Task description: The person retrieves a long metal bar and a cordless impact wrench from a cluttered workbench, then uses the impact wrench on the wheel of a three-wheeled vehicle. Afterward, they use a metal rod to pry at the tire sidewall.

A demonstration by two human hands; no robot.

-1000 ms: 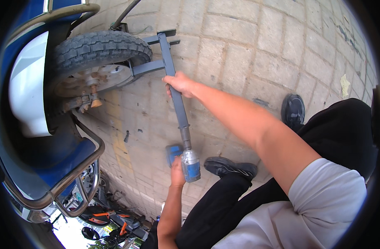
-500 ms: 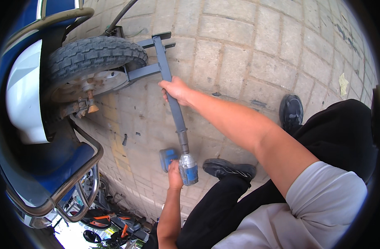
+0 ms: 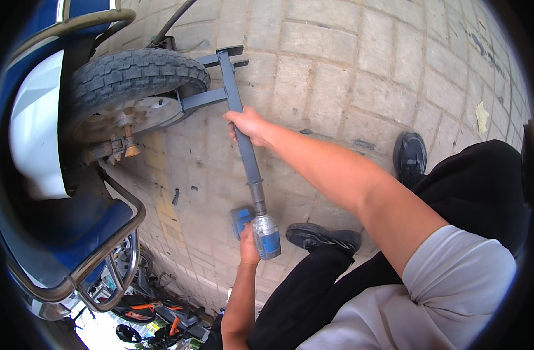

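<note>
My left hand (image 3: pixel 249 246) is closed round the handle of a cordless impact wrench (image 3: pixel 268 238) with a silver nose and a blue body. Its blue battery (image 3: pixel 241 220) is smeared by motion. The wrench's nose meets the lower end of a long dark grey square-tube steel frame (image 3: pixel 248 156). My right hand (image 3: pixel 250 125) wraps round that tube about midway. From the tube's upper part, two side arms reach left to a knobby black tyre (image 3: pixel 135 73) on a dusty wheel. Where the arms meet the wheel is partly hidden.
A blue vehicle with a white mudguard (image 3: pixel 38 131) and a bent metal tube guard (image 3: pixel 118 256) stands at the left. Parked motorbikes (image 3: pixel 162 315) show at the lower left. My black shoes (image 3: pixel 322 236) rest on the brick paving (image 3: pixel 325 87).
My left hand and the impact wrench have shifted slightly to the right, along with the tube's lower end. My right hand stays at the same place on the tube.
</note>
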